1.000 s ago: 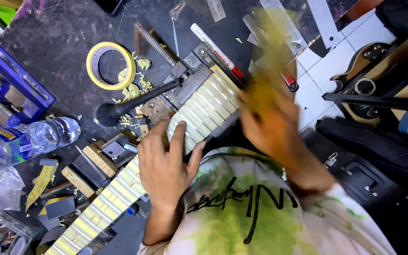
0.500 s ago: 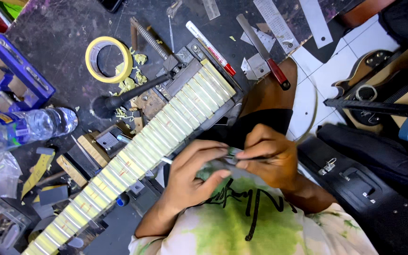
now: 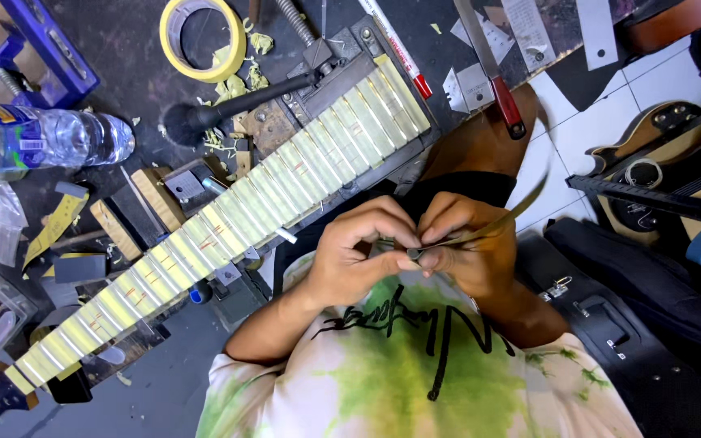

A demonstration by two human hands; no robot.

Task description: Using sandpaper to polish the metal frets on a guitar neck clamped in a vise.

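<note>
My left hand (image 3: 363, 255) and my right hand (image 3: 464, 247) meet in front of my chest, fingertips pinched together on a thin, curved strip of metal wire (image 3: 505, 219) that arcs up to the right. Just beyond the hands lies a guitar neck (image 3: 229, 219) running diagonally across the dark workbench, its fretboard covered in pale yellow-green tape between the frets. The neck rests in a metal clamp (image 3: 318, 89) near its wide end.
A yellow tape roll (image 3: 202, 36), a plastic water bottle (image 3: 42, 138), a blue vise (image 3: 22, 53), wooden blocks (image 3: 135, 207) and a red-handled blade (image 3: 496, 77) lie on the bench (image 3: 115, 49). A guitar body (image 3: 651, 154) and black cases (image 3: 634, 324) sit on the tiled floor at right.
One second ago my left hand rested on the taped fretboard while my right waved a blurred strip. Both hands have since come together at my chest, pinching the strip.
</note>
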